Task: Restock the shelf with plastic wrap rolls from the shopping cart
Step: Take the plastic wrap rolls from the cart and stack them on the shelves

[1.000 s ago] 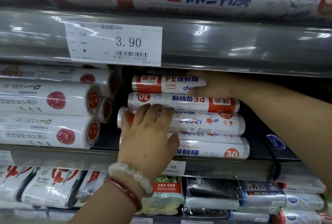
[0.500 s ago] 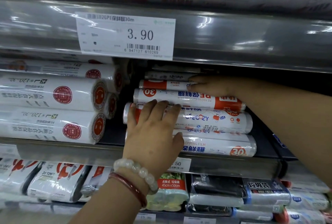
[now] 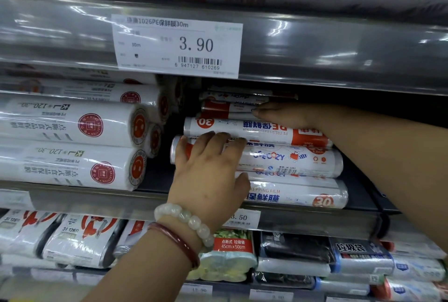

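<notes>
**Both hands on the stacked wrap rolls, boxed in by neighbouring stock**

The plastic wrap rolls point(image 3: 278, 161) lie stacked lengthwise on the middle shelf point(image 3: 339, 223), close to its front edge. The left hand point(image 3: 208, 173), wearing a bead bracelet point(image 3: 186, 220) and a red bangle point(image 3: 177, 243), lies flat against the stack's left end, fingers straight and released. The right hand point(image 3: 281, 115) reaches in from the right and presses on an upper roll with extended fingers, grasping nothing. Larger white rolls point(image 3: 72, 146) crowd the shelf's left side, just beside the stack. The rail overhead, carrying a 3.90 price tag point(image 3: 177, 45), hangs low above the top roll. Packaged bags point(image 3: 230, 255) fill the shelf below.
</notes>
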